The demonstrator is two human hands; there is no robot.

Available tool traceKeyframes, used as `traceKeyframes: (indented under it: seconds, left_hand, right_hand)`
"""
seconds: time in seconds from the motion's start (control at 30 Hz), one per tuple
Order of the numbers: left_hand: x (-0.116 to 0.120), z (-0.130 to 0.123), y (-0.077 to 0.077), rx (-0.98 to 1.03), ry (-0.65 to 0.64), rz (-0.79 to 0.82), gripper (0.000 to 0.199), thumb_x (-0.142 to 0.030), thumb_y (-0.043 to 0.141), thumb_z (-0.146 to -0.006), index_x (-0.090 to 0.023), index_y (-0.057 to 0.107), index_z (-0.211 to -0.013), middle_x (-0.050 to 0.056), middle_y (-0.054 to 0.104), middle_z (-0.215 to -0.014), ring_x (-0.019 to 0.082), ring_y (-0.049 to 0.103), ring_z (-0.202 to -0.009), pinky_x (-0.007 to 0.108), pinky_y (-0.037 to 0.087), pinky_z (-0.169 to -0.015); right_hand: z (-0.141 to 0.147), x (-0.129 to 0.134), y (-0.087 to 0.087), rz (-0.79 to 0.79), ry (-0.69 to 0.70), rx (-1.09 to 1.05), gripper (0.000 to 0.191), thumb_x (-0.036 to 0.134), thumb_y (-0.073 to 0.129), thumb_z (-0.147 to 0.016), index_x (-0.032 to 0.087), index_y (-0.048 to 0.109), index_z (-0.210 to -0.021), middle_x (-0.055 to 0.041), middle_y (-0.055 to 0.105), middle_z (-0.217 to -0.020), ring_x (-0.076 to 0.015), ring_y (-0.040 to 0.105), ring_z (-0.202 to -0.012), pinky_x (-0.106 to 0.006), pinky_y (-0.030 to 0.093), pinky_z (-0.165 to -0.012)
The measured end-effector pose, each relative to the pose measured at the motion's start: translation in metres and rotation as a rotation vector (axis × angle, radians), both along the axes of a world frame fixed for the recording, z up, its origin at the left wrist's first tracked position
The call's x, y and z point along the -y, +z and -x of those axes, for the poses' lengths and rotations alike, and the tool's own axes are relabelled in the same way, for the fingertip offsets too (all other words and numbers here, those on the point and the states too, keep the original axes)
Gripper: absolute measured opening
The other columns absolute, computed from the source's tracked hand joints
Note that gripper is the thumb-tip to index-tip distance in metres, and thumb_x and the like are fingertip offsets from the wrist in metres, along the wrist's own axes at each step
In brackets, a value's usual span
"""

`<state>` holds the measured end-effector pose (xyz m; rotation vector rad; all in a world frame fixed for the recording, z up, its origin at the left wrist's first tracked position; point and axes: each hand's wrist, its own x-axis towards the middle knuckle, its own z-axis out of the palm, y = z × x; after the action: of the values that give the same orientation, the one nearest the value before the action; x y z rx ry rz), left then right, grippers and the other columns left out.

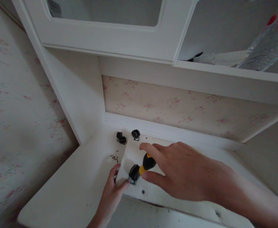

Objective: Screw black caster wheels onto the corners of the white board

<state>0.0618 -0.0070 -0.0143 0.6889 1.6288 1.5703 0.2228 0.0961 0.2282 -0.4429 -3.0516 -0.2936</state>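
Observation:
A white board (158, 186) lies on the white desk, with a black caster (134, 172) at its near left corner. My left hand (112, 193) grips the board's left edge, its thumb against the caster's metal plate. My right hand (184, 171) holds a black and yellow screwdriver (148, 161) beside that caster; the tool's tip is hidden. Another caster (135, 134) stands at the board's far left corner. Two loose black casters (121, 138) sit on the desk to the left, and several small screws (114, 157) lie nearer to me.
The white desk (77, 183) extends left of the board. Overhead hangs a white cabinet (110, 38) with a glass pane, and an open shelf (224, 70) at right bears a plastic bottle (267, 44). Flowered wallpaper (22, 95) covers the left wall.

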Motion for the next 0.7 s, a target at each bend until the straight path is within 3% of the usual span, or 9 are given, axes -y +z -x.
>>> traceKeyframes:
  seconds: [0.1,0.17,0.23,0.3,0.37,0.43,0.5,0.6,0.7]
  left_hand:
    - [0.001,-0.001,0.002,0.017,-0.001,-0.014,0.063,-0.028,0.071,-0.075,-0.023,0.045,-0.132,0.007,0.065,-0.12,0.027,0.064,-0.106,0.033,0.05,-0.088]
    - [0.001,-0.001,0.002,0.025,-0.015,-0.015,0.065,-0.027,0.071,-0.075,-0.024,0.044,-0.134,0.007,0.063,-0.125,0.027,0.063,-0.11,0.034,0.049,-0.09]
    - [0.0,0.0,0.001,0.014,-0.023,-0.011,0.067,-0.027,0.07,-0.074,-0.024,0.043,-0.135,0.008,0.059,-0.133,0.028,0.059,-0.118,0.036,0.046,-0.096]
    - [-0.001,0.0,0.0,-0.002,-0.021,-0.007,0.068,-0.027,0.07,-0.074,-0.024,0.042,-0.136,0.008,0.055,-0.139,0.028,0.053,-0.126,0.036,0.042,-0.103]
    - [-0.001,0.001,-0.001,0.002,-0.025,-0.004,0.069,-0.028,0.069,-0.075,-0.024,0.041,-0.138,0.008,0.052,-0.143,0.029,0.049,-0.13,0.037,0.039,-0.107]
    - [-0.002,0.001,-0.002,0.013,-0.033,0.016,0.07,-0.029,0.068,-0.075,-0.024,0.04,-0.14,0.008,0.051,-0.144,0.029,0.048,-0.131,0.039,0.038,-0.108]
    - [-0.002,0.002,-0.003,-0.001,-0.03,0.031,0.071,-0.029,0.068,-0.075,-0.023,0.041,-0.14,0.008,0.049,-0.146,0.03,0.045,-0.134,0.041,0.034,-0.112]
    - [-0.002,0.003,-0.004,-0.038,-0.027,0.036,0.07,-0.029,0.068,-0.074,-0.023,0.045,-0.14,0.007,0.047,-0.148,0.029,0.04,-0.138,0.041,0.029,-0.115]
    - [-0.001,0.003,-0.003,-0.047,-0.019,0.075,0.07,-0.03,0.069,-0.074,-0.023,0.046,-0.139,0.008,0.049,-0.148,0.03,0.04,-0.139,0.043,0.028,-0.116]
  right_hand:
    - [-0.004,0.001,-0.001,0.037,0.054,0.05,0.02,0.039,0.06,-0.091,0.024,0.055,-0.105,0.0007,0.071,-0.075,-0.021,0.064,-0.054,-0.032,0.023,-0.045]
    - [-0.007,0.002,-0.003,-0.026,0.011,0.055,0.024,0.045,0.051,-0.096,0.022,0.055,-0.099,0.0003,0.068,-0.065,-0.0224,0.062,-0.049,-0.032,0.019,-0.045]
    - [-0.01,0.002,-0.004,-0.008,-0.021,0.024,0.033,0.05,0.047,-0.096,0.02,0.053,-0.109,-0.0021,0.07,-0.072,-0.0241,0.065,-0.055,-0.032,0.02,-0.046]
    - [-0.012,0.002,-0.004,0.089,-0.012,0.033,0.028,0.042,0.051,-0.095,0.022,0.05,-0.114,-0.001,0.072,-0.08,-0.0232,0.066,-0.06,-0.031,0.022,-0.047]
    - [-0.014,0.002,-0.003,0.108,-0.023,0.068,0.018,0.039,0.05,-0.096,0.024,0.053,-0.105,0.0011,0.07,-0.073,-0.0224,0.065,-0.056,-0.031,0.02,-0.047]
    - [-0.014,0.002,-0.003,0.031,-0.068,0.08,0.028,0.047,0.041,-0.099,0.023,0.054,-0.091,0.0003,0.065,-0.062,-0.0233,0.062,-0.05,-0.032,0.018,-0.047]
    - [-0.015,0.003,-0.003,0.005,-0.082,0.044,0.035,0.054,0.042,-0.097,0.022,0.055,-0.097,-0.0018,0.066,-0.066,-0.0245,0.063,-0.053,-0.031,0.02,-0.047]
    - [-0.016,0.006,-0.004,0.106,-0.002,0.024,0.022,0.041,0.053,-0.095,0.024,0.052,-0.108,-0.0009,0.069,-0.08,-0.0216,0.064,-0.059,-0.031,0.026,-0.05]
    - [-0.016,0.009,-0.005,0.039,-0.046,0.046,0.024,0.043,0.042,-0.099,0.024,0.053,-0.09,-0.0003,0.066,-0.07,-0.0217,0.06,-0.05,-0.032,0.023,-0.048]
